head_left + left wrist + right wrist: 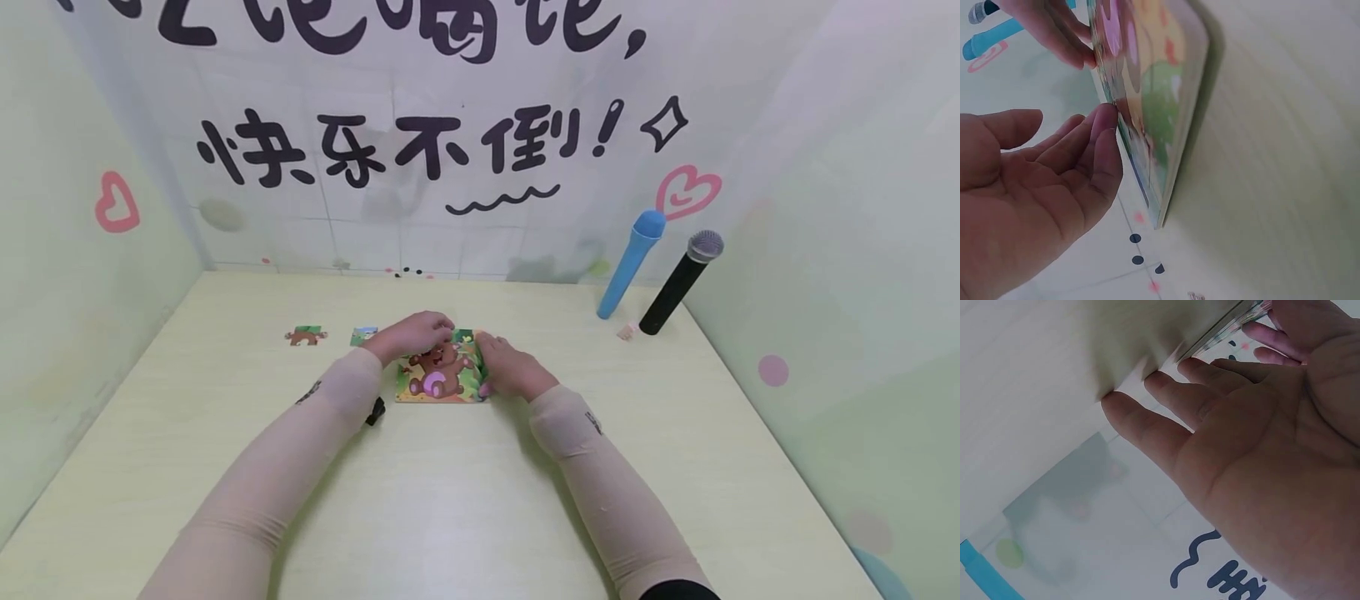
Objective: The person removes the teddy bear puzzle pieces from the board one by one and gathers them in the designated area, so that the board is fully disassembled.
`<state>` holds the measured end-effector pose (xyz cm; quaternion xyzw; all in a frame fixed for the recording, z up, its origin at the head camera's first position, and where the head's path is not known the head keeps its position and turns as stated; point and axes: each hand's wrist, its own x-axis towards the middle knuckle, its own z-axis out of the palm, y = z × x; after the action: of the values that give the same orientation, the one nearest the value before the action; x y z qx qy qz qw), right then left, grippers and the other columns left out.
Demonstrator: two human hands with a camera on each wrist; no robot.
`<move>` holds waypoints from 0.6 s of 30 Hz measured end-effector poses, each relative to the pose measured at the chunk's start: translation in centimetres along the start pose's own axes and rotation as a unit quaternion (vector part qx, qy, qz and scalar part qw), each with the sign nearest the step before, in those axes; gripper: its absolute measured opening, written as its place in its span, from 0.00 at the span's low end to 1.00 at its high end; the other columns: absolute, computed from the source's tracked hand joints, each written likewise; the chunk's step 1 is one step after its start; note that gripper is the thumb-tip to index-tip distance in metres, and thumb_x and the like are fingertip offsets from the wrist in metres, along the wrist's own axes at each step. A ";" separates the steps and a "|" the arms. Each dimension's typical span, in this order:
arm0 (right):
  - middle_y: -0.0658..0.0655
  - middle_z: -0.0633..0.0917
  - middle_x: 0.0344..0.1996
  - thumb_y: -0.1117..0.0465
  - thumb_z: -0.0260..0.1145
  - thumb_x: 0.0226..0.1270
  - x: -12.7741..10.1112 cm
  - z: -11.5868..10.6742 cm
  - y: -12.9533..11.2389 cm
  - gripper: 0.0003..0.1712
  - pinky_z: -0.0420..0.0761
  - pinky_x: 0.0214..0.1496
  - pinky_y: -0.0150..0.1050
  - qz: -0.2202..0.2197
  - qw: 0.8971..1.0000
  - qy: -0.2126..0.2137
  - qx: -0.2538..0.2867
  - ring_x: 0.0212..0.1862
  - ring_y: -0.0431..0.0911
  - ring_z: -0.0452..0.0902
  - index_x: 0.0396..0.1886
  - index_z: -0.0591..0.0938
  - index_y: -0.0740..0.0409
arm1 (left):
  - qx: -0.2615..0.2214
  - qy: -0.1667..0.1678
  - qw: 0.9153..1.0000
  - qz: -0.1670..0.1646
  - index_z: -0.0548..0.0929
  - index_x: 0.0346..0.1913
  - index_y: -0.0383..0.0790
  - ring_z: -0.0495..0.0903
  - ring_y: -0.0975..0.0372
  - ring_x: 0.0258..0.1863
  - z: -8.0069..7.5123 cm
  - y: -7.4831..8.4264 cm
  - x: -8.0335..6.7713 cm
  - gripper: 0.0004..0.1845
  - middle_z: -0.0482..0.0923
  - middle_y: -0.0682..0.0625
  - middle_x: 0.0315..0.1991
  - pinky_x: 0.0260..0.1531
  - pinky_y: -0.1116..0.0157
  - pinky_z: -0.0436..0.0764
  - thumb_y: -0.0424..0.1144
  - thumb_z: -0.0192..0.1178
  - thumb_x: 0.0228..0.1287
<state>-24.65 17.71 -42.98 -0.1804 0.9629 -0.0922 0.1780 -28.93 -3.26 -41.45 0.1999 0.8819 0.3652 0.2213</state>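
A square jigsaw board (441,377) with a brown bear picture lies on the pale green table (450,500), between both hands. My left hand (414,333) rests over its far left corner; in the left wrist view its fingertips (1105,122) touch the edge of the board (1157,100) with the fingers nearly straight. My right hand (512,368) lies against the board's right side, and its straight fingers (1166,394) press at the table beside the board's edge (1229,325). Neither hand grips anything. Both forearms wear beige sleeves.
Two loose jigsaw pieces (305,336) (363,335) lie left of the board. A blue toy microphone (630,262) and a black one (681,283) lean on the right wall at the back. A small black object (375,410) sits by my left forearm.
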 end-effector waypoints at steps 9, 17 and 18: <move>0.58 0.51 0.81 0.51 0.72 0.65 0.0 0.0 -0.1 0.58 0.67 0.72 0.58 -0.005 1.000 -0.001 -0.003 0.80 0.58 0.48 0.82 0.46 0.60 | -0.054 0.009 0.998 -0.025 0.68 0.72 0.32 0.76 0.54 0.53 0.6 -0.2 0.7 0.25 0.74 0.39 0.60 0.63 0.52 0.73 0.42 0.45 0.82; 0.58 0.50 0.81 0.50 0.72 0.64 -0.1 -0.1 -0.2 0.59 0.68 0.71 0.58 -0.007 1.000 -0.002 -0.008 0.79 0.59 0.48 0.82 0.46 0.60 | -0.181 0.016 0.981 -0.065 0.63 0.75 0.31 0.74 0.57 0.47 1.1 0.0 1.0 0.27 0.73 0.39 0.60 0.58 0.55 0.74 0.40 0.48 0.80; 0.59 0.50 0.81 0.50 0.72 0.64 -0.1 -0.1 -0.2 0.59 0.67 0.71 0.58 -0.008 1.000 -0.001 -0.010 0.79 0.59 0.48 0.82 0.46 0.60 | -0.198 0.015 0.978 -0.068 0.61 0.76 0.31 0.73 0.57 0.50 1.1 0.0 1.1 0.27 0.71 0.38 0.63 0.59 0.56 0.74 0.39 0.48 0.80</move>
<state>-24.53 17.61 -42.82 -0.1896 0.9622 -0.0832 0.1768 -29.18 -2.06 -42.40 0.0866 0.8066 0.5198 0.2677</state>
